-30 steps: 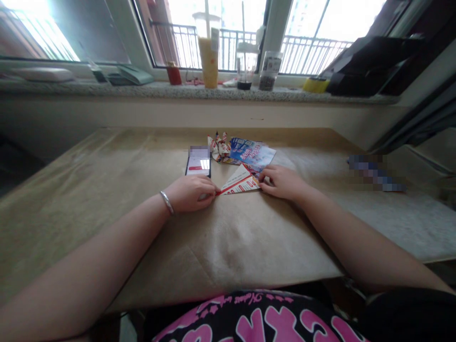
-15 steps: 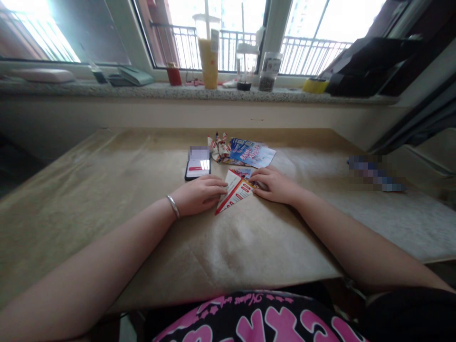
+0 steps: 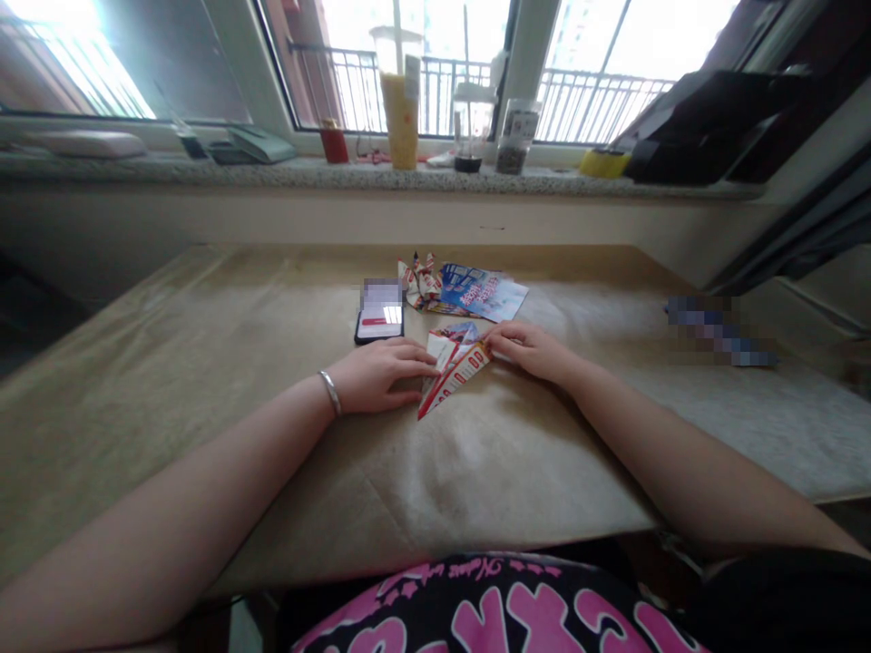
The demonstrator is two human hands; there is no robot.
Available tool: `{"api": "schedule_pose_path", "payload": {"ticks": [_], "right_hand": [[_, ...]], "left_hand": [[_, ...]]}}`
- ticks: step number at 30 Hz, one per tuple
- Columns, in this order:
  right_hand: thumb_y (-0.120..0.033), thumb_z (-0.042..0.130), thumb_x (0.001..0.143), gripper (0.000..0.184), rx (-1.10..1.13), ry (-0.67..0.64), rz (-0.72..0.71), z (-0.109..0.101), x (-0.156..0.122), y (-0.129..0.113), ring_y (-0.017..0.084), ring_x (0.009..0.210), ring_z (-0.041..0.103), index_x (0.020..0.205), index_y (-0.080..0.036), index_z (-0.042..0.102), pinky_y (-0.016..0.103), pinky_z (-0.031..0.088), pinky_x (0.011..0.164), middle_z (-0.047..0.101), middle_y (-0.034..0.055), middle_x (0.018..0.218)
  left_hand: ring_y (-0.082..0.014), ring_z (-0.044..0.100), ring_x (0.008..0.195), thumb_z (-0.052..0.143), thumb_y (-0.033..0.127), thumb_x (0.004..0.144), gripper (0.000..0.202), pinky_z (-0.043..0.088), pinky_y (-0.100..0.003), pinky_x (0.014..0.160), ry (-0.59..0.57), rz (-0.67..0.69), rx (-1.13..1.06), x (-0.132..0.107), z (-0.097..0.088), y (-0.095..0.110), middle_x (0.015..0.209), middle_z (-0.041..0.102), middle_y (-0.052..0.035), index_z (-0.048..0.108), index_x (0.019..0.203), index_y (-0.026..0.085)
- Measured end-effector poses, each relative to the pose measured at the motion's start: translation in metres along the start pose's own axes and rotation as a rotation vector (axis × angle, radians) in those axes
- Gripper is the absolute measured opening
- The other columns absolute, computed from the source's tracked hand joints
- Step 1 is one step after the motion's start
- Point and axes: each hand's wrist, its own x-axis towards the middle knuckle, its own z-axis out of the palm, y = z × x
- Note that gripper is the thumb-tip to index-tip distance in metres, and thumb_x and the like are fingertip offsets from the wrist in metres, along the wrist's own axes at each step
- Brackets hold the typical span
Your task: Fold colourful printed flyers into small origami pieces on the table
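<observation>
Worktop: a brown-paper-covered worktop (image 3: 204, 381) runs beneath everything, with the folded leaflet near its middle.
Left wrist: a silver bangle (image 3: 330, 393) circles it, to the left of the folded leaflet.
Left hand: the left hand (image 3: 385, 376) lies palm down and flat, fingers extended and together, with the fingertips touching the folded leaflet's left edge; it grips nothing firmly.
Smartphone: a smartphone (image 3: 379, 326) lies face up beyond the left hand, up and to the left of the folded leaflet, its top part blurred.
Folded leaflet: a red-and-white printed folded leaflet (image 3: 455, 367) lies on the worktop between the hands, roughly triangular, its long point aimed toward the person.
Folded paper pieces: a small cluster of folded red-and-white paper pieces (image 3: 418, 283) sits beyond the folded leaflet.
Blue leaflet: a blue printed leaflet (image 3: 483, 292) lies flat just beyond the folded leaflet, beside the pieces.
Right hand: the right hand (image 3: 527, 352) is curled lightly, its fingertips (image 3: 491, 337) at the folded leaflet's right corner; whether they pinch or only press, I cannot tell.
Blurred object: a blurred object (image 3: 721, 331) lies well right of the folded leaflet, too obscured to name.
</observation>
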Motion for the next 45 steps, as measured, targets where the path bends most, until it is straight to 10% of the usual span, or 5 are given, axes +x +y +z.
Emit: {"api": "schedule_pose_path", "payload": {"ticks": [7,14,45], "right_hand": [[-0.050,0.034,0.092,0.049,0.040,-0.037,0.043,-0.009,-0.001,-0.003,0.020,0.092,0.063,0.069,-0.019,0.064,0.035,0.046,0.090,0.071,0.0060,0.092],[-0.035,0.059,0.081,0.019,-0.092,-0.123,-0.081,-0.014,-0.003,-0.004,0.019,0.091,0.063,0.072,-0.020,0.065,0.035,0.048,0.086,0.070,0.0058,0.095],[-0.050,0.066,0.077,0.064,-0.390,-0.241,-0.218,0.004,-0.001,-0.005,0.030,0.137,0.030,0.134,-0.027,0.050,0.054,0.026,0.111,0.038,0.0080,0.148]], "left_hand": [[-0.0223,0.055,0.105,0.052,0.038,0.090,0.035,0.046,-0.038,0.092,0.013,-0.009,0.012,0.004,0.002,0.003,0.113,0.062,-0.0090,0.060,0.121,0.023],[-0.0215,0.053,0.104,0.054,0.037,0.088,0.034,0.045,-0.037,0.094,0.015,-0.073,-0.020,0.004,0.005,0.006,0.107,0.061,-0.0089,0.061,0.118,0.022],[-0.0354,0.021,0.139,0.056,0.063,0.074,0.091,0.020,-0.049,0.112,-0.039,-0.414,0.121,0.004,0.012,0.014,0.146,0.038,-0.0134,0.026,0.146,0.015]]}}
